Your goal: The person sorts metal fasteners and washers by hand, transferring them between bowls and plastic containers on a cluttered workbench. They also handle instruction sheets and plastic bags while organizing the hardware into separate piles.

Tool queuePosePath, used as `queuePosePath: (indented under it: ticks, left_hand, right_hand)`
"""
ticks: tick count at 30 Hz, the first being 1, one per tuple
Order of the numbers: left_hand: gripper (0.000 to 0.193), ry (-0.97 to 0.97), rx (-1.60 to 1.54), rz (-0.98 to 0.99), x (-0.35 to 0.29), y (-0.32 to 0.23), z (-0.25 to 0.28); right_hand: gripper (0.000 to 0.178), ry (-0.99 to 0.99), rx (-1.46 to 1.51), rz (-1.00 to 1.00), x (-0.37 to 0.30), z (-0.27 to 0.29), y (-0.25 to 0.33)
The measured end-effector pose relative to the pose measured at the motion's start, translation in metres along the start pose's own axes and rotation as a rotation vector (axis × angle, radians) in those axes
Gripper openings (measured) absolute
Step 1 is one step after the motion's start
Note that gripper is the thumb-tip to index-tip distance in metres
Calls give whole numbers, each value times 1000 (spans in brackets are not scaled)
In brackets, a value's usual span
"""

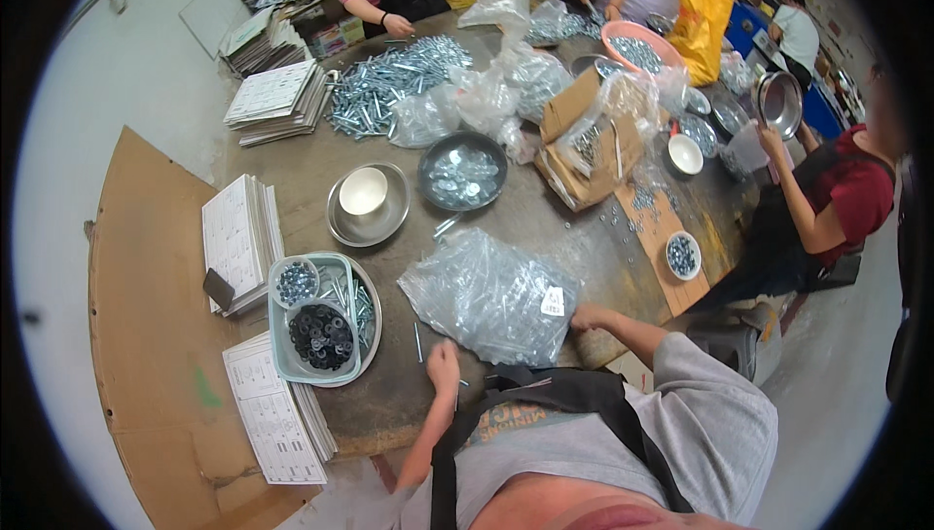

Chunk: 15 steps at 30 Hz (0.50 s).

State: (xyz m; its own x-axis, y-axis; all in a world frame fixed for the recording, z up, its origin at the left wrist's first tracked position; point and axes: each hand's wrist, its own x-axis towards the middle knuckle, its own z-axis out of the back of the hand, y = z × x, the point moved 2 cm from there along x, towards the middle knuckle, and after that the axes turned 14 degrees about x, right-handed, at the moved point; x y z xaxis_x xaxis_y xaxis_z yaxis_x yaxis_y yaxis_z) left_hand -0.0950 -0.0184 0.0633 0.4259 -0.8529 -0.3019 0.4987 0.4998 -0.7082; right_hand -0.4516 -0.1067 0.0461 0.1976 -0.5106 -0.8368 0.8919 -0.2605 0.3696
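A pile of clear plastic bags [491, 292] with a white label lies flat on the table in front of me. My right hand [592, 318] is closed at the pile's right edge, its fingers curled on the plastic. Left of the pile's near corner, my left hand [445, 365] is closed above the table; what it holds, if anything, is hidden. A long bolt [419, 342] lies just left of that hand, and a short piece of metal [463, 383] shows beside its wrist. Further left, a pale green bin [278, 347] holds bolts, a tub of black washers [322, 337] and a tub of nuts [296, 283].
Paper stacks [236, 238] line the left edge. Beyond the bags stand a dark pan [462, 171] of small bags and a steel bowl [341, 230] with a white bowl [364, 191]. Bolts [394, 77] are heaped further back. Co-workers stand at the far side and right; one holds steel bowls [778, 104].
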Motion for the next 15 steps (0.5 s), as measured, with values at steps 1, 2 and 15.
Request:
queuePosePath:
  ticks: [1, 2, 15]
  left_hand:
    - [26, 199, -119, 52, -22, 24, -15]
    - [24, 444, -77, 134, -41, 47, -32]
    - [21, 1147, 68, 111, -97, 61, -155]
  right_hand:
    - [31, -36, 55, -19, -10, 1, 9]
    - [31, -84, 109, -23, -20, 4, 15]
    - [58, -467, 544, 193, 57, 67, 0]
